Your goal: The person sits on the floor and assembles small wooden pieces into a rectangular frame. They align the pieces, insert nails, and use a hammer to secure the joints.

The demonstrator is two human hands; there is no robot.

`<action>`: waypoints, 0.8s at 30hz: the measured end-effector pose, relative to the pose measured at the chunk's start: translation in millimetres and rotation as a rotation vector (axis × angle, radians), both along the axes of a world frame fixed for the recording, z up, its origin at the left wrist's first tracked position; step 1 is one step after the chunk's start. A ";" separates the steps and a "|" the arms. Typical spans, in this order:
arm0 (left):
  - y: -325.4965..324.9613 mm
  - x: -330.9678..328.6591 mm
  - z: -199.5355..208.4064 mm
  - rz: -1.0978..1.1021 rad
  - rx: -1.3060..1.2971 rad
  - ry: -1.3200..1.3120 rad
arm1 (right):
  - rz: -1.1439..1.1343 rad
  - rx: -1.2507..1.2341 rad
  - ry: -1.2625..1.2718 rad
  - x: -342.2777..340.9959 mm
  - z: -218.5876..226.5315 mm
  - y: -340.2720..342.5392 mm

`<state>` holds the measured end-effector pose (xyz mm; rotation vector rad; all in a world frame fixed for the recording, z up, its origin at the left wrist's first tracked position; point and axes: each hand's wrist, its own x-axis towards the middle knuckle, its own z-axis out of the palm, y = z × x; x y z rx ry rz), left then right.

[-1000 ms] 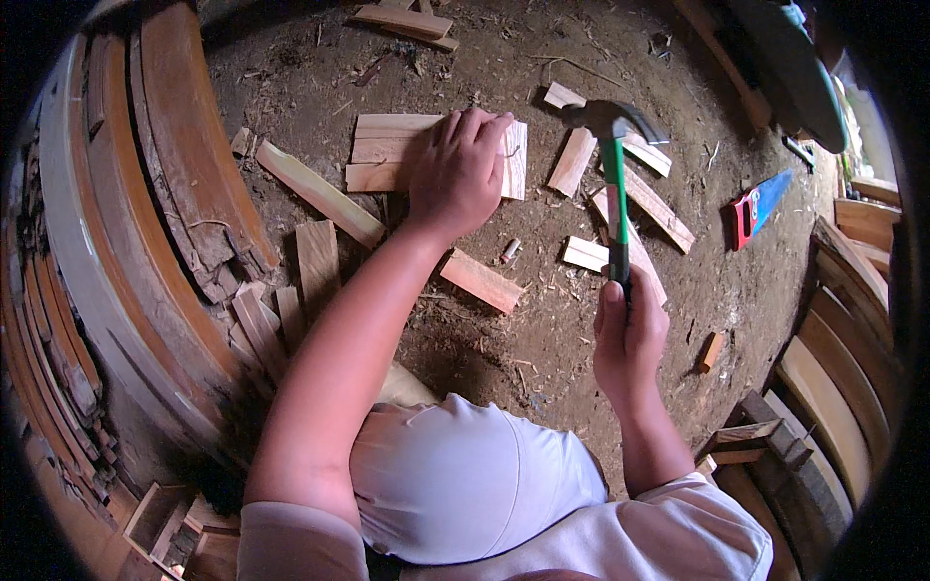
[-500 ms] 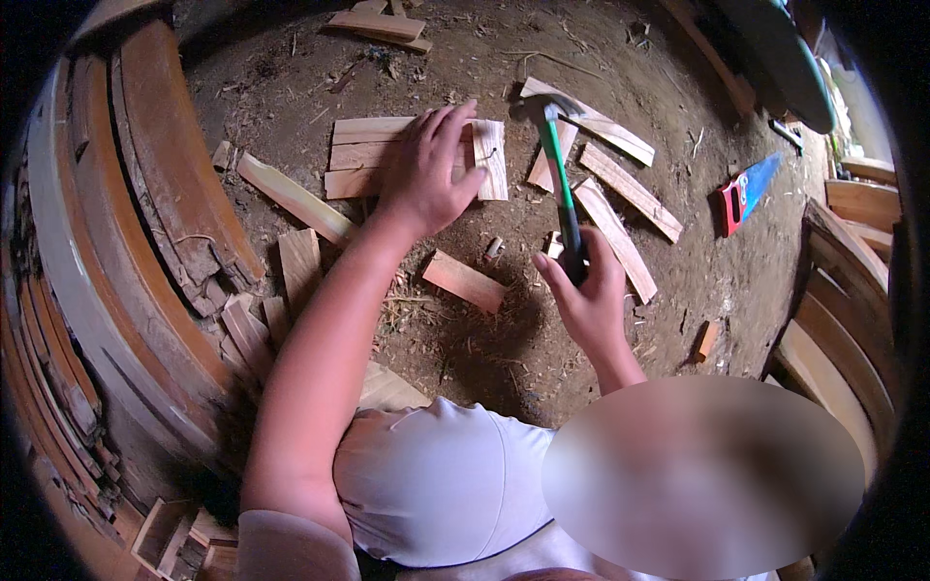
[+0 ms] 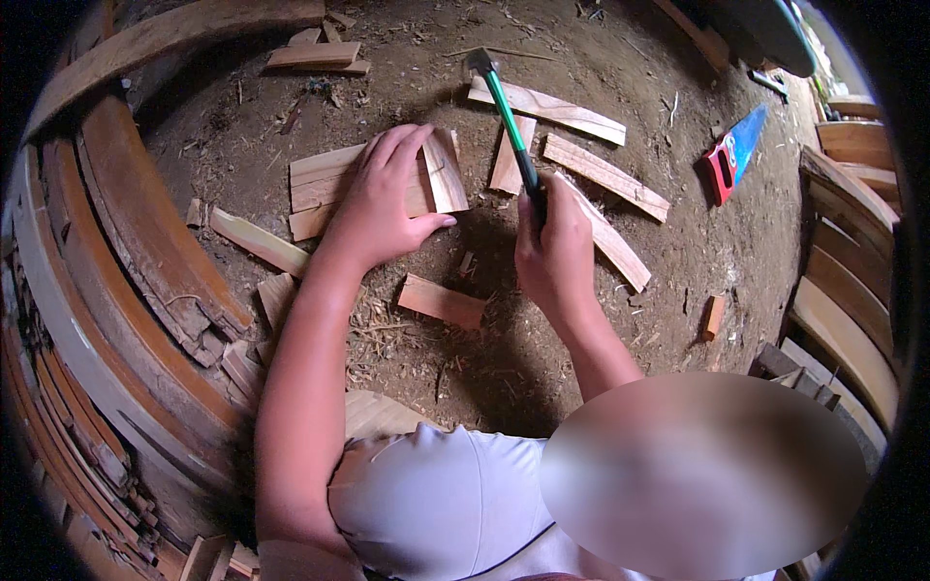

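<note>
A small panel of pale wooden boards (image 3: 315, 182) lies on the dirt floor, with a short wooden crosspiece (image 3: 446, 176) at its right end. My left hand (image 3: 373, 203) grips this panel, fingers stretched across the boards up to the crosspiece and thumb at the near side. To the right, my right hand (image 3: 557, 237) is closed around the dark grip of a hammer (image 3: 511, 121) with a green shaft. The hammer is raised, its head up and away from me, beyond the crosspiece and apart from it. My palm hides part of the boards.
Several loose wooden slats (image 3: 605, 177) lie right of the panel, and a short wood block (image 3: 441, 300) lies nearer me. A handsaw (image 3: 736, 155) with a red handle rests farther right. Long planks (image 3: 160, 203) are stacked at left, more boards (image 3: 848, 320) at right.
The hammer has swung up and away, its head now farther from me. My left hand stays on the panel, which now looks tilted. The whole view has shifted a little.
</note>
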<state>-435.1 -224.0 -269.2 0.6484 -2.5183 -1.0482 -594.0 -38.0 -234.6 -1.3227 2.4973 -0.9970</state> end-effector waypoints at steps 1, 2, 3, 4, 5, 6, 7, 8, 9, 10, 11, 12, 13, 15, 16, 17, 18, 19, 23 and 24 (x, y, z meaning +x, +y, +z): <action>0.2 -0.4 1.4 -0.001 0.002 -0.004 | -0.028 0.063 0.055 -3.6 0.4 -1.2; 0.3 -0.8 2.7 -0.001 0.003 -0.008 | -0.056 0.126 0.109 -6.9 2.2 -3.0; 0.3 -1.5 3.9 -0.001 0.005 -0.011 | -0.083 0.190 0.163 -9.9 4.5 -5.5; -0.3 -1.7 4.1 -0.004 0.008 -0.013 | -0.094 0.273 0.161 -12.7 8.5 -9.0; -1.2 -1.6 4.5 -0.006 0.012 -0.015 | -0.082 0.303 0.206 -15.4 6.3 -10.2; -1.8 -1.6 4.8 -0.008 0.016 -0.016 | -0.069 0.332 0.252 -18.0 2.7 -10.5; -1.9 -2.4 6.2 -0.005 0.022 -0.025 | -0.056 0.363 0.297 -19.2 2.0 -11.3; -2.1 -2.8 7.7 -0.001 0.028 -0.033 | -0.056 0.330 0.375 -18.4 2.4 -11.5; -2.6 -3.1 9.3 0.004 0.035 -0.041 | -0.055 0.297 0.452 -15.8 3.6 -12.5; -2.9 -2.9 11.0 -0.002 0.037 -0.035 | -0.053 0.264 0.528 -12.6 5.6 -14.6; -3.4 -2.7 13.2 -0.008 0.039 -0.028 | -0.003 0.182 0.447 -11.0 7.4 -18.5; -3.8 -2.4 13.8 -0.013 0.041 -0.022 | 0.047 0.101 0.364 -10.4 8.9 -24.1; -4.9 -2.3 11.8 -0.021 0.029 -0.003 | 0.095 0.019 0.284 -10.1 9.9 -29.5; -7.2 -2.7 7.0 -0.035 0.005 0.036 | 0.252 -0.100 0.187 -7.7 1.1 -34.9; -7.6 -2.6 7.6 -0.037 0.012 0.040 | 0.319 -0.114 0.157 -4.9 -2.0 -37.3; -7.9 -2.2 8.3 -0.039 0.018 0.044 | 0.385 -0.128 0.128 -2.0 -4.4 -39.9; -8.2 -2.4 8.7 -0.041 0.026 0.049 | 0.355 -0.143 0.120 5.5 -5.2 -38.8; -8.2 -2.1 8.5 -0.038 0.020 0.043 | 0.349 -0.128 0.147 10.5 -5.9 -36.9; -8.1 -2.6 6.3 -0.036 0.010 0.044 | 0.320 -0.106 0.194 22.9 -12.5 -31.7; -7.9 -2.4 5.7 -0.036 0.011 0.051 | 0.319 -0.104 0.180 24.5 -15.0 -30.5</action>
